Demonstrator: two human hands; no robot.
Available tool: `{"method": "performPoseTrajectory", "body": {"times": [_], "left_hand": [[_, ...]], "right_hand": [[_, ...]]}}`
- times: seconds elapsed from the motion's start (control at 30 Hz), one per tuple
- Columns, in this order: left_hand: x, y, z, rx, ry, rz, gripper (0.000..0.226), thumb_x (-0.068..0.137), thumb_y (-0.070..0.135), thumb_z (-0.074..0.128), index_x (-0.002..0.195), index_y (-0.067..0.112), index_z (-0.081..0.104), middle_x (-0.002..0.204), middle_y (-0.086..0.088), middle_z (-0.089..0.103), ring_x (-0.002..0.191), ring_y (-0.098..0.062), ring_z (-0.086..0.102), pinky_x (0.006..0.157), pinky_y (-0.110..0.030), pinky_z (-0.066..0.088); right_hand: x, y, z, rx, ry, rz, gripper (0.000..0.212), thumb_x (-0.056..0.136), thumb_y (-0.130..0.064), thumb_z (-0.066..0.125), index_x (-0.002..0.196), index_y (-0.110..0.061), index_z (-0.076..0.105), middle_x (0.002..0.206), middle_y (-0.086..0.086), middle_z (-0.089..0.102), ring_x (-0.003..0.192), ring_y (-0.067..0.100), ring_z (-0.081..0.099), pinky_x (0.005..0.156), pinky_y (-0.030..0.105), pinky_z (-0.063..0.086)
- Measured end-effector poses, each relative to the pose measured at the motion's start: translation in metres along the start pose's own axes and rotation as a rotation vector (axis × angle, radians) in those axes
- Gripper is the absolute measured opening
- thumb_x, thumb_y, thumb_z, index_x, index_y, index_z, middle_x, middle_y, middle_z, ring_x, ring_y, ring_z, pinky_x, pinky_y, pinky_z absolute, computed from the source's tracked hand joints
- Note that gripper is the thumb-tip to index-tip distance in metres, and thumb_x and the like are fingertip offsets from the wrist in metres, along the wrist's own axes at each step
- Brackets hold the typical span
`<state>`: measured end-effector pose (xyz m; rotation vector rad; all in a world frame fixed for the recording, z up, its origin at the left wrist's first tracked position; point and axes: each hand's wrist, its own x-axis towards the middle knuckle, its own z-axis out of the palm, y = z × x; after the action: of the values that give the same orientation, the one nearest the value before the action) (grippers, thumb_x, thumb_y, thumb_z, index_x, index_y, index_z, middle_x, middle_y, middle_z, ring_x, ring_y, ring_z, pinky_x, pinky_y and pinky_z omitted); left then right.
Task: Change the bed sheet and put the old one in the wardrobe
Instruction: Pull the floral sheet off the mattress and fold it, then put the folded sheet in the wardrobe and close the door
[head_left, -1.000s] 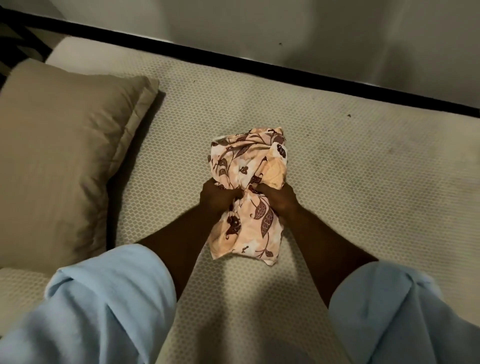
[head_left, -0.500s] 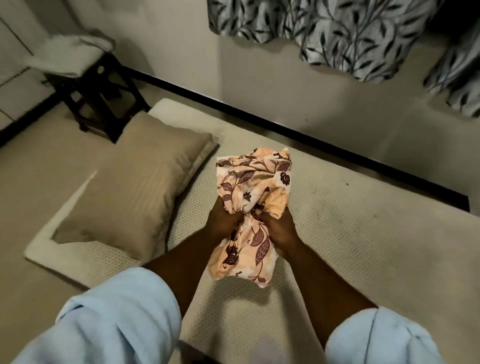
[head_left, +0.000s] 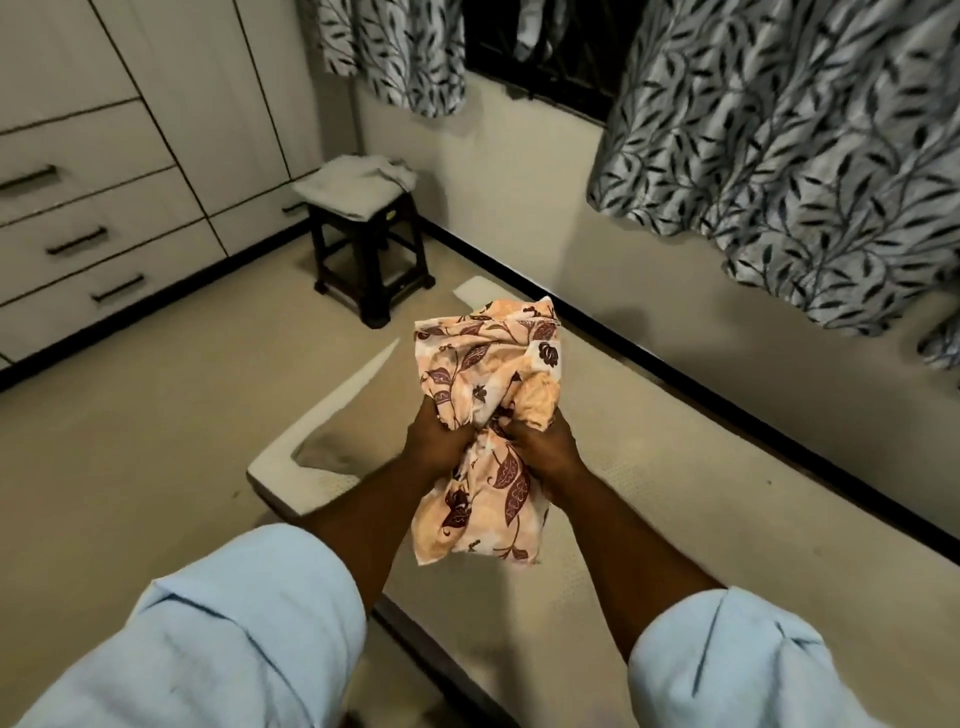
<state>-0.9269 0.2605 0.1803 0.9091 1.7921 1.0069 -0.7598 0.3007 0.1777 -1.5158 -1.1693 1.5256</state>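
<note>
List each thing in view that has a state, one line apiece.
floral sheet: bunched, held in the air.
left hand: grips the sheet's middle.
right hand: grips the sheet's middle.
mattress: bare.
wardrobe drawers: closed.
stool: upright, folded cloth on top.
curtains: parted, window showing between.

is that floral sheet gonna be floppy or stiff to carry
Probably floppy: the sheet is crumpled and its lower end droops below the left hand and right hand. Likely light, since they hold it up by its bunched middle. Loose folds may spill if the grip slackens.
</note>
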Motion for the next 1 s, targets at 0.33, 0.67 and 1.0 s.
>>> {"method": "performPoseTrajectory", "body": {"times": [0.33,0.67,1.0], "left_hand": [[0.048,-0.032,-0.257,-0.034,0.181,-0.022,0.067,0.075,0.025,0.084,0.136,0.026,0.054,0.128,-0.002,0.066,0.118,-0.027,0.061,0.102,-0.039,0.048],[0.137,-0.058,-0.446,-0.058,0.347,-0.073,0.07,0.079,0.032,0.084,0.141,0.023,0.051,0.133,-0.003,0.063,0.122,-0.027,0.059,0.101,-0.033,0.044],[0.286,-0.019,-0.601,-0.055,0.41,-0.055,0.063,0.08,0.025,0.083,0.136,0.021,0.056,0.131,-0.005,0.065,0.121,-0.028,0.059,0.095,-0.03,0.042]], "right_hand": [[0.002,-0.057,0.265,0.011,-0.163,-0.03,0.051,0.073,-0.022,0.084,0.12,-0.033,0.067,0.113,-0.003,0.075,0.103,0.021,0.072,0.096,0.048,0.057],[0.052,-0.109,0.48,-0.08,-0.307,-0.06,0.064,0.08,-0.02,0.081,0.14,-0.022,0.057,0.127,0.002,0.069,0.11,0.023,0.066,0.1,0.043,0.053],[0.161,-0.202,0.655,-0.073,-0.389,-0.102,0.063,0.086,-0.016,0.076,0.144,-0.02,0.053,0.126,-0.003,0.063,0.108,0.019,0.059,0.095,0.033,0.047]]}}
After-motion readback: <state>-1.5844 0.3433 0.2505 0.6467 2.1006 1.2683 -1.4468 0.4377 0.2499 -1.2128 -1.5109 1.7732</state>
